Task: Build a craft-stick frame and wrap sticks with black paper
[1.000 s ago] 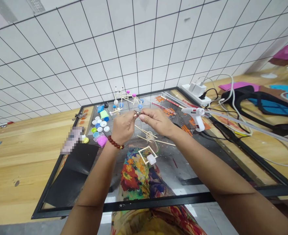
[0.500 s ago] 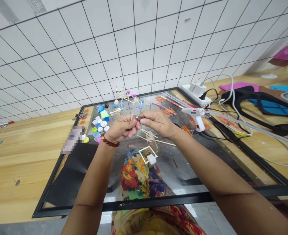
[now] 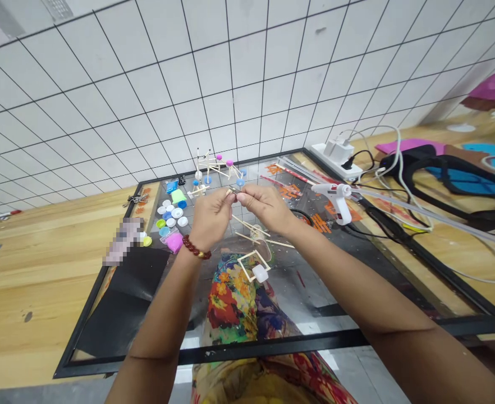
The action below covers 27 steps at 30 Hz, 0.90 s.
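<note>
My left hand (image 3: 211, 217) and my right hand (image 3: 265, 209) meet at their fingertips over a glass board in a black frame (image 3: 247, 349). Both pinch a short wooden stick (image 3: 232, 191) with a small dark bit at its end, partly hidden by my fingers. A red bead bracelet (image 3: 196, 247) circles my left wrist. Beyond my hands stands a stick model with pink and blue joints (image 3: 216, 167). Below them lie loose wooden sticks (image 3: 251, 233) and a stick square with a white cube (image 3: 260, 273).
Bottle caps (image 3: 172, 215) and a pink packet (image 3: 174, 242) lie left of my hands. A hot glue gun (image 3: 338, 196) rests to the right, with cables and a power strip (image 3: 338, 154) behind it. A black sheet (image 3: 121, 303) covers the board's left corner.
Both hands have risen slightly since half a second ago, with the short stick still pinched between them. The view has shifted only a little.
</note>
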Each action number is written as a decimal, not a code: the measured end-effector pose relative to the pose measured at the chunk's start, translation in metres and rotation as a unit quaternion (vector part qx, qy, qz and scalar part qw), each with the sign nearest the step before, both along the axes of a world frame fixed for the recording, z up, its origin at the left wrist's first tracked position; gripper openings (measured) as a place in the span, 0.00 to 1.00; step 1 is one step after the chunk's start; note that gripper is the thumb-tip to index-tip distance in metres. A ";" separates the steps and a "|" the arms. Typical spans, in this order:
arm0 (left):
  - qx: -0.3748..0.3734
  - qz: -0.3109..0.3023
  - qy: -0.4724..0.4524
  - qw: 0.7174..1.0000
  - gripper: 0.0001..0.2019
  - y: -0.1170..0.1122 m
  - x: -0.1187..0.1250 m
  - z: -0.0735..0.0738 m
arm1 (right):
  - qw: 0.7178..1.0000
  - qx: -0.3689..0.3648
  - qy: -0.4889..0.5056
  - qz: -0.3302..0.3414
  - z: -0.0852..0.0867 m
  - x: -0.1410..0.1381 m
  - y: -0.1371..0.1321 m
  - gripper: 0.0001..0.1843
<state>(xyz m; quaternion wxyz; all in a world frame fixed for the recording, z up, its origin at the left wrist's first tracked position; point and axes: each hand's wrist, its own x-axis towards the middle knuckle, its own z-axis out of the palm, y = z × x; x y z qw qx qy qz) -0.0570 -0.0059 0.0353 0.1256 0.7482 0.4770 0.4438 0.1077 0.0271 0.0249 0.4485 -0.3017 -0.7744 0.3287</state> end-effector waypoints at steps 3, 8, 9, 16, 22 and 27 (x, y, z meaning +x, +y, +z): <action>-0.179 -0.140 -0.152 0.962 0.20 0.000 -0.010 0.009 | 0.999 -0.005 -0.011 0.053 0.005 0.006 0.001 0.28; -0.365 -0.278 -0.263 0.848 0.24 0.003 -0.015 0.007 | 0.991 -0.009 0.000 0.136 0.010 0.013 0.001 0.29; -0.380 -0.304 -0.266 0.832 0.24 0.004 -0.015 0.006 | 0.988 -0.010 0.002 0.152 0.011 0.014 0.001 0.29; -0.344 -0.262 -0.266 0.861 0.24 0.004 -0.003 0.005 | 0.990 -0.027 0.020 0.134 0.005 0.019 0.011 0.27; 0.044 0.067 0.038 0.996 0.17 -0.002 0.007 0.001 | 0.998 -0.042 0.030 0.042 -0.008 0.007 0.018 0.29; 0.005 0.048 0.017 0.999 0.18 -0.002 0.003 0.003 | 0.998 -0.049 0.018 0.040 -0.010 0.004 0.015 0.27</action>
